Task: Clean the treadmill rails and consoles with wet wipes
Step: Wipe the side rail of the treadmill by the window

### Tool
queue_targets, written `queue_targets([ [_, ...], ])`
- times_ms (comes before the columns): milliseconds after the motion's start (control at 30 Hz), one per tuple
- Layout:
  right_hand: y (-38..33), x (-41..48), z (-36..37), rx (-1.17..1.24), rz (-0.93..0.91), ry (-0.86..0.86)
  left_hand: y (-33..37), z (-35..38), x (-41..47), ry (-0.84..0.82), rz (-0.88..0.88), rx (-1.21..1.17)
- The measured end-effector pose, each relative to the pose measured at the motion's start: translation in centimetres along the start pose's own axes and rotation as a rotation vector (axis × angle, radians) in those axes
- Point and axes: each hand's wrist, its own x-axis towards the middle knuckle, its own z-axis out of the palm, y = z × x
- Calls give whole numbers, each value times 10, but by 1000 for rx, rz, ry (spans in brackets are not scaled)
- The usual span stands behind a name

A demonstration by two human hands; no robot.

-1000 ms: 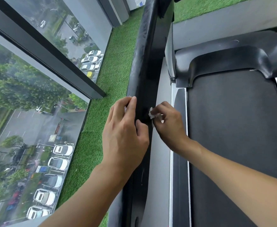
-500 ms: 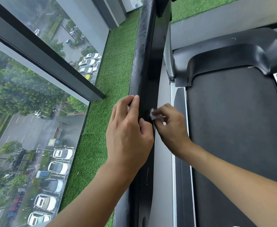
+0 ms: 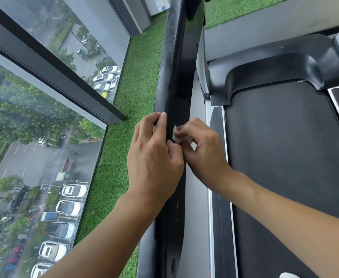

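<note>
The treadmill's black left rail (image 3: 171,57) runs from the top of the view down past my wrists. My left hand (image 3: 154,155) wraps over the rail from the window side, its fingers curled on the rail's top and its thumb on the inner face. My right hand (image 3: 202,149) pinches a small crumpled white wet wipe (image 3: 177,135) and presses it against the rail's inner face, right beside my left thumb. Most of the wipe is hidden inside my fingers.
The black running belt (image 3: 285,157) and its dark motor cover (image 3: 275,65) lie to the right, below the rail. Green artificial turf (image 3: 124,125) covers the floor on the left, up to a large window (image 3: 34,137) with a dark frame. Something white (image 3: 289,275) shows at the bottom edge.
Both hands have shifted slightly along the rail, with the wipe still pressed to its inner face. The view has drifted a little; the grips look the same.
</note>
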Motion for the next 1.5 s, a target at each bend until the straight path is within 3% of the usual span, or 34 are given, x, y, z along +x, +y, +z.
queue_targets([
  [367, 5, -12, 3, -42, 146, -16, 3, -7, -9, -26, -11, 14],
  [700, 13, -35, 6, -114, 124, -51, -1, -17, -53, -41, -29, 11],
  [833, 21, -28, 8, -79, 199, 11, -1, -16, -55, -24, -34, -6],
  [1133, 26, -42, 12, -61, 355, -39, -3, -14, -55, -13, -26, -14],
  [1267, 25, -52, 8, -33, 336, -98, -2, -14, -55, -6, -24, -18],
  [1500, -5, -23, 5, 31, 135, 11, -2, -14, -56, -10, -26, -19],
])
